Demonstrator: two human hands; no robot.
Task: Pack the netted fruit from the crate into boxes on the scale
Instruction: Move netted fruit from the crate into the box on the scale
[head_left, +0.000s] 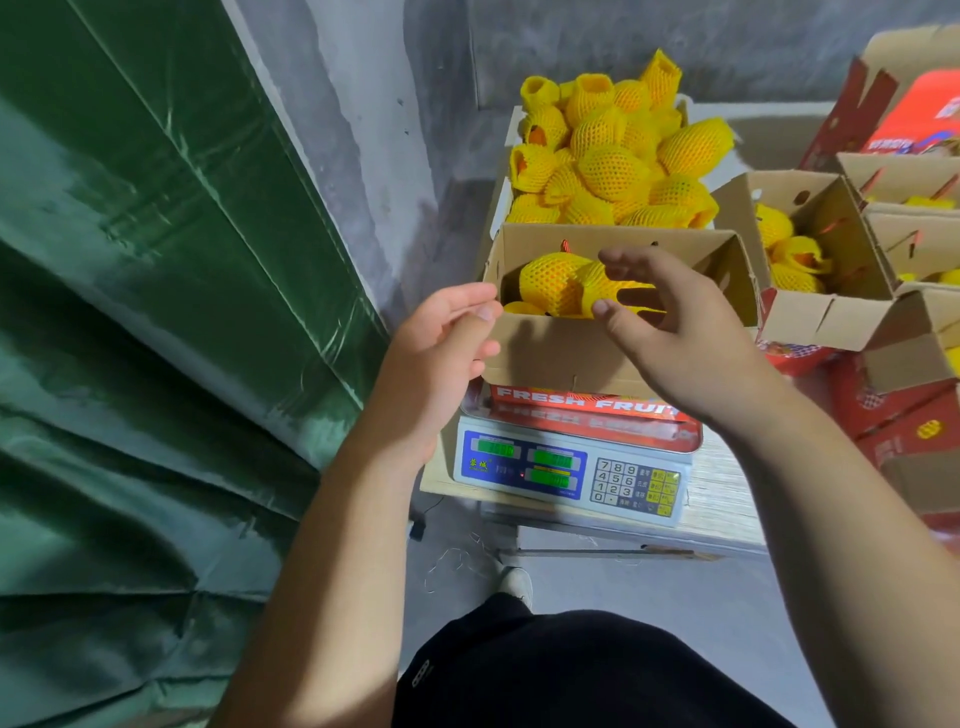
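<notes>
A cardboard box (550, 345) marked FRESH FRUIT stands on the white electronic scale (571, 473). Inside it lie a few fruits in yellow foam netting (553, 283). Behind the box, a crate (506, 174) is heaped with several more netted fruits (613, 156). My right hand (675, 332) hovers over the box's near wall, fingers spread and relaxed, holding nothing. My left hand (441, 343) is at the box's left corner, palm turned inward, fingers loose and empty.
To the right stand several open cardboard boxes (821, 312), some holding netted fruit, with red printed boxes (904, 421) stacked below and behind. A green tarp (145, 312) hangs on the left against a grey concrete wall. The scale sits on a low wooden platform (722, 499).
</notes>
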